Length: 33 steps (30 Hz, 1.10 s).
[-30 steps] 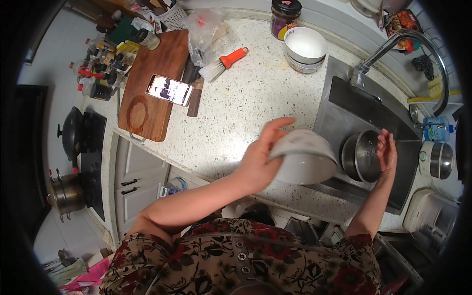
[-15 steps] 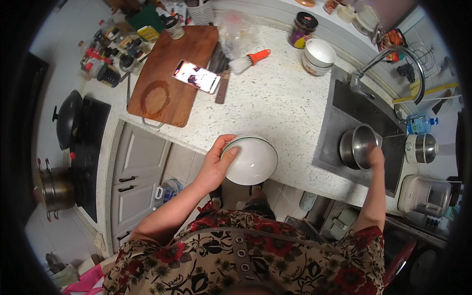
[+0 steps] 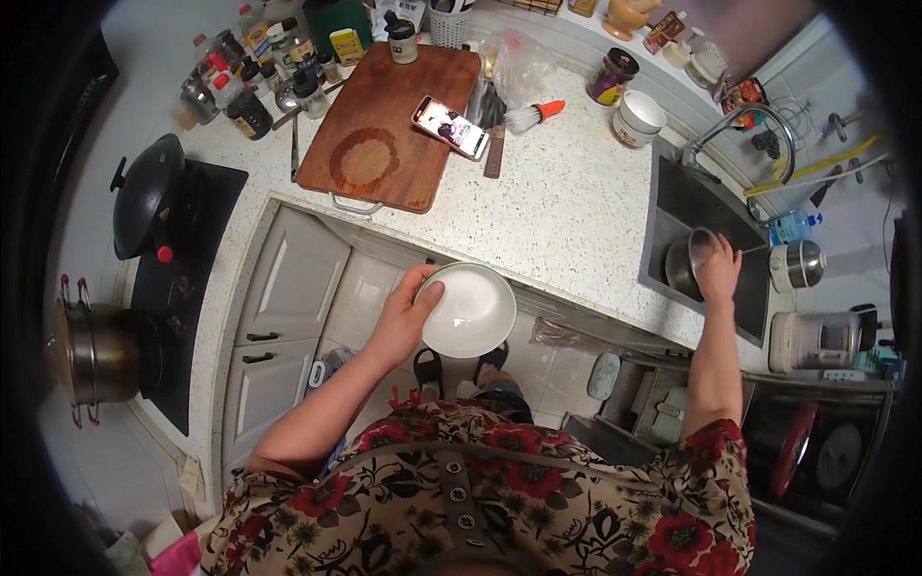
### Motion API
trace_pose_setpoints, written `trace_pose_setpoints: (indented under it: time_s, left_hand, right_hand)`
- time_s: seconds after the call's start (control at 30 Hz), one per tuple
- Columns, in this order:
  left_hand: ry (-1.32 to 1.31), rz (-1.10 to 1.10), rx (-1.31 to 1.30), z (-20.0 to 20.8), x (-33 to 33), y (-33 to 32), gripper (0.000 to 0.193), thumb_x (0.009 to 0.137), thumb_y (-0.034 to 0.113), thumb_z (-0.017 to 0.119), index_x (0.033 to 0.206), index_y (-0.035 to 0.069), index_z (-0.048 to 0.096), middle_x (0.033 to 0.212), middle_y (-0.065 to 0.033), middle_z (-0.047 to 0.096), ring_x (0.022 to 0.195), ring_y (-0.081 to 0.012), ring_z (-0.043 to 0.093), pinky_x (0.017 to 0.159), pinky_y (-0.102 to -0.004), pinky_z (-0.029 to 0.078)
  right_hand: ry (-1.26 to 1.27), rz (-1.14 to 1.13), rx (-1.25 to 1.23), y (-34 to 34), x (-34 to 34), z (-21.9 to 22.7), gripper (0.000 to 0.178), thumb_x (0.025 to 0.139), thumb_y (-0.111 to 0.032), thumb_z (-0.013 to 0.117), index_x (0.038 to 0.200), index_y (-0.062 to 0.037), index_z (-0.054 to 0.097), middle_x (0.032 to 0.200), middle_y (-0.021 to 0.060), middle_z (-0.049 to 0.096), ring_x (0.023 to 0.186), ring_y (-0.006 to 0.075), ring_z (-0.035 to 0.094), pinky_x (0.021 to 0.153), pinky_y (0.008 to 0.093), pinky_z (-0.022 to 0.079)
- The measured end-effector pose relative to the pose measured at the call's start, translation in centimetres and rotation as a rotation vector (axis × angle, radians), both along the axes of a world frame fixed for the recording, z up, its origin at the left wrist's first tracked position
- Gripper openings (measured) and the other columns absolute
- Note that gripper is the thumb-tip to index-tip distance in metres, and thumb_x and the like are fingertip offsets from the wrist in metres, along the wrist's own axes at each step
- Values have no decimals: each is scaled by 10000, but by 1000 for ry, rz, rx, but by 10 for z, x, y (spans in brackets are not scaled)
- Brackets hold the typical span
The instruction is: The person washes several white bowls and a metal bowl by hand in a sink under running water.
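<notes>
My left hand (image 3: 407,315) grips a white bowl (image 3: 469,322) with a thin green rim, thumb over the near rim and fingers beneath. The bowl hangs in front of the counter edge, above the floor. Glare whitens its inside, so I cannot tell whether anything is in it. At the right, my right hand (image 3: 718,272) reaches into the grey sink (image 3: 657,230) and holds the rim of a stainless steel bowl (image 3: 682,266). That steel bowl stands tilted, its opening facing the hand; part of it is hidden by the fingers.
On the speckled counter (image 3: 567,211) lie a wooden cutting board (image 3: 394,96), a lit phone (image 3: 451,128), a knife (image 3: 495,154) and an orange-handled brush (image 3: 538,116). A white bowl (image 3: 639,120) stands near the faucet (image 3: 792,144). Left are a stove (image 3: 192,259), wok (image 3: 149,197) and pot (image 3: 96,350).
My view has shifted, moving the counter items rightward. In the sink, my right hand has tipped the steel bowl onto a steeper slant. The white bowl stays in my left hand.
</notes>
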<state>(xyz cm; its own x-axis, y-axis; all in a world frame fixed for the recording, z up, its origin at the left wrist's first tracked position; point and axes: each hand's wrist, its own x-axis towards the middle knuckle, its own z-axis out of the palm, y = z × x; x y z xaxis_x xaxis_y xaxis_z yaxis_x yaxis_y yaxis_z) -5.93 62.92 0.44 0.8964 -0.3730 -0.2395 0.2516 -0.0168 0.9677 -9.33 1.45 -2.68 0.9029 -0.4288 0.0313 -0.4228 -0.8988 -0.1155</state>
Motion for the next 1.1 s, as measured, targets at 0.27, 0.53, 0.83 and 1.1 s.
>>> trace_pose_setpoints:
  time_s: [0.27,0.53,0.83,1.1]
  left_hand:
    - [186,22,-33,-5,-15,-16,399,974,322,485,1238,24,461,1064,-62,580,954,-97,537,826,-240,440]
    - [212,-200,-51,1,-2,-102,564,964,404,457,1325,-20,368,1181,-123,532,1089,-171,505,937,-302,393]
    - [-37,-404,104,-48,7,-124,658,922,462,502,1414,71,305,1213,-99,534,1007,-178,566,892,-311,441]
    - [704,263,223,-151,27,-6,443,943,340,452,1332,138,386,1266,-35,517,1073,-193,540,879,-445,390]
  right_hand:
    - [-32,125,1404,243,-14,47,555,886,-429,581,1324,-102,489,1253,63,584,1069,183,574,923,335,442]
    - [70,70,1683,306,-48,41,700,861,-386,627,1404,-50,339,1180,107,569,984,167,584,716,267,515]
    - [-449,-64,1044,209,-38,39,499,825,-67,481,1305,48,411,1201,181,548,1065,254,564,893,345,480]
    - [-862,143,-468,117,-15,131,620,748,80,514,1321,-151,467,1186,130,564,1085,321,554,894,399,448]
